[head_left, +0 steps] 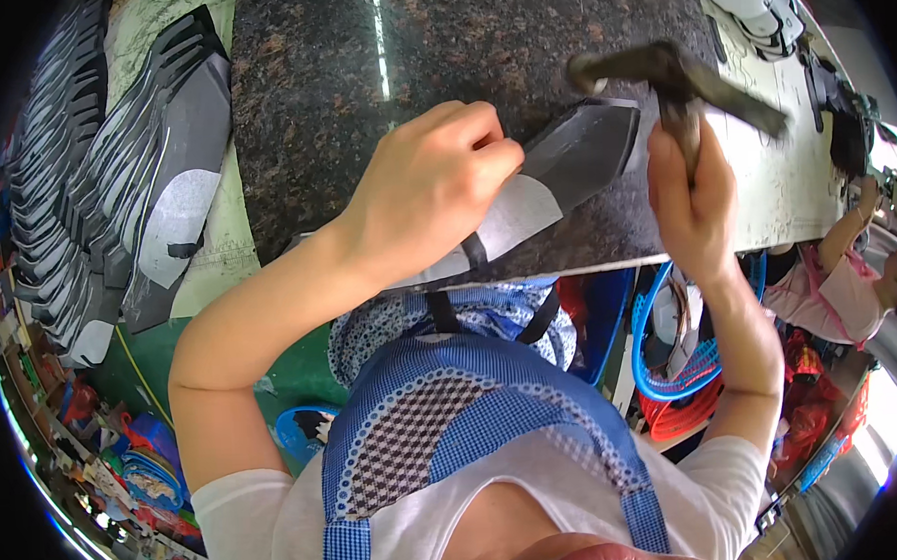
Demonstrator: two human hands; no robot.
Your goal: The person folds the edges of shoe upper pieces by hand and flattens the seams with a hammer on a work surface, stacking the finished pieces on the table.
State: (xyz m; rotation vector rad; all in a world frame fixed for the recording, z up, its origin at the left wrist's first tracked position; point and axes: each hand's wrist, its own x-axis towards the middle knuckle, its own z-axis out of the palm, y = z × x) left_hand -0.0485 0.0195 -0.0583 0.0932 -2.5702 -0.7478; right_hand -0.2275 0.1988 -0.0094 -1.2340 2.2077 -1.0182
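While left hand (429, 186) pins leather piece (564, 165), right hand (690, 204) clutches hammer (680, 75) beside stacked cutouts (124, 184).

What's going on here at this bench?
A person is working a shoe piece on a dark stone slab. The left hand presses the black and grey piece flat, while the right hand grips a hammer raised just above its tip. A stack of similar pieces lies fanned out to the left.
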